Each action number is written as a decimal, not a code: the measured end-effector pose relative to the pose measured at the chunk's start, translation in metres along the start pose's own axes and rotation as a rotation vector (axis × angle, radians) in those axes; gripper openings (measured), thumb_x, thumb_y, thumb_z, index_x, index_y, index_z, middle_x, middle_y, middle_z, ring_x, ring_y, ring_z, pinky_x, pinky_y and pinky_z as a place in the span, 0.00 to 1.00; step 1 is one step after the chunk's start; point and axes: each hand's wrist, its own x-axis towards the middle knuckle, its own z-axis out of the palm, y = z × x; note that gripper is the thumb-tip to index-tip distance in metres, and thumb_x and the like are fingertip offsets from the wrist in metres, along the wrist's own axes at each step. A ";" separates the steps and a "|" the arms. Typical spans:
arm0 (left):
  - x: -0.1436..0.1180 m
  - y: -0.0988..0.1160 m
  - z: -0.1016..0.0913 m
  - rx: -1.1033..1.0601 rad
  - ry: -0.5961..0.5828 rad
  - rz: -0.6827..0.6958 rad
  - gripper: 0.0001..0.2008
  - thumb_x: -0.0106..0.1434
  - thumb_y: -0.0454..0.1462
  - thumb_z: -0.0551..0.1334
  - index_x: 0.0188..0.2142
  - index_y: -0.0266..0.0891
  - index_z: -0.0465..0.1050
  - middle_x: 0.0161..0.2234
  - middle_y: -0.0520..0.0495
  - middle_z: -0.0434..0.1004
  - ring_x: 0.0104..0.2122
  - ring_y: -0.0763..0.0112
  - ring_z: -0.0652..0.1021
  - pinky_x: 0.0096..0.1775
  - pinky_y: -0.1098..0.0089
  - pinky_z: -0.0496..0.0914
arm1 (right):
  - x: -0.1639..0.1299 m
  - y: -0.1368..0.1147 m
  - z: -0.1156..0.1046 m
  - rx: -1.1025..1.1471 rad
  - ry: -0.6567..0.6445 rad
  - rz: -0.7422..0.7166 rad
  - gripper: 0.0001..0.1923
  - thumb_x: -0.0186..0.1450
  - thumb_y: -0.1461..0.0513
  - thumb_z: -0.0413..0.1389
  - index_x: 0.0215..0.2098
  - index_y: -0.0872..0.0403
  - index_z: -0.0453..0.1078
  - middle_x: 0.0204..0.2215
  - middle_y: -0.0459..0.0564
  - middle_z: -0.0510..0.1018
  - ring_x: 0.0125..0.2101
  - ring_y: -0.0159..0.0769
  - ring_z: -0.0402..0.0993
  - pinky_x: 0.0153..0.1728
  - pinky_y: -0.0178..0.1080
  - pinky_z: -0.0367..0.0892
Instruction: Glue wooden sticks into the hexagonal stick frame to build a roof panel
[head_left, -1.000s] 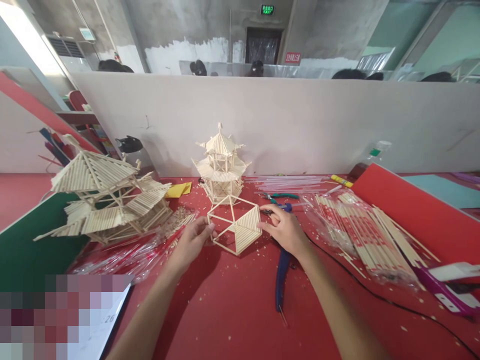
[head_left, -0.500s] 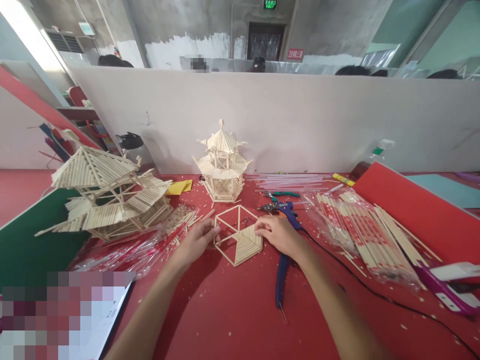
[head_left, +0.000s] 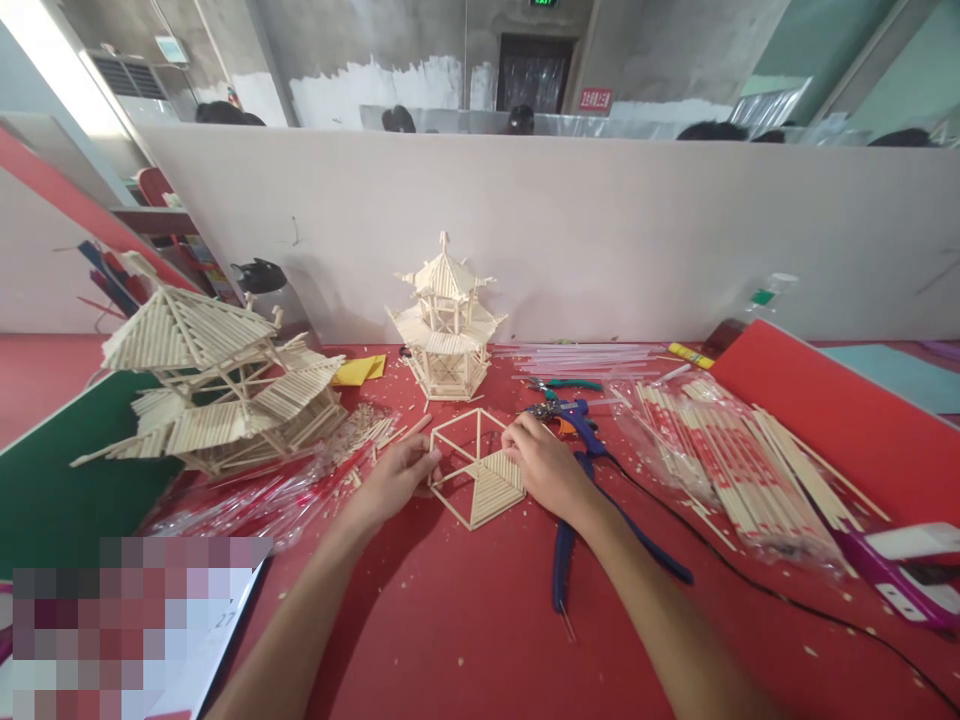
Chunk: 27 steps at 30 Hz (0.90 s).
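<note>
A flat hexagonal frame of wooden sticks [head_left: 493, 488] lies between my hands, with spokes meeting at its centre. Slats fill its lower right part; the other sections are open. My left hand [head_left: 396, 476] pinches the left corner between thumb and fingers. At the right side, my right hand [head_left: 547, 468] has its fingers closed on the frame's edge, hiding that corner; whether a small stick is also in them I cannot make out. Just beyond the frame stands a pagoda model [head_left: 448, 335] of sticks. A blue glue gun [head_left: 577, 415] lies beside my right hand.
A larger stick pavilion [head_left: 217, 390] stands at left by a green board [head_left: 45, 480]. Blue-handled pliers [head_left: 564, 565] lie under my right forearm. Bagged chopsticks [head_left: 727, 460], a black cord [head_left: 720, 550] and a red box [head_left: 840, 410] are at right. A white partition [head_left: 600, 230] rises behind.
My right hand has slid slightly up and left along the frame's right edge. My left hand keeps its hold on the left corner. The view has shifted slightly.
</note>
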 end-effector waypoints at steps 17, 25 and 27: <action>0.003 -0.007 -0.002 -0.002 -0.020 -0.003 0.24 0.59 0.58 0.68 0.28 0.42 0.66 0.26 0.50 0.74 0.26 0.68 0.74 0.32 0.66 0.72 | -0.001 0.006 -0.017 0.164 -0.093 0.059 0.03 0.68 0.62 0.58 0.35 0.51 0.71 0.27 0.40 0.68 0.28 0.33 0.66 0.33 0.35 0.59; 0.006 -0.011 -0.002 -0.004 -0.028 0.007 0.25 0.59 0.59 0.68 0.29 0.42 0.65 0.26 0.50 0.74 0.26 0.67 0.74 0.31 0.66 0.72 | 0.002 0.005 -0.007 0.004 -0.092 0.034 0.07 0.69 0.66 0.61 0.32 0.52 0.73 0.33 0.44 0.71 0.33 0.33 0.71 0.37 0.35 0.61; 0.006 -0.011 -0.002 -0.004 -0.027 0.009 0.25 0.59 0.59 0.68 0.29 0.42 0.65 0.26 0.50 0.73 0.26 0.68 0.74 0.31 0.66 0.72 | 0.002 0.005 -0.005 -0.046 -0.087 0.016 0.08 0.70 0.67 0.60 0.32 0.52 0.73 0.35 0.45 0.72 0.36 0.35 0.72 0.39 0.36 0.62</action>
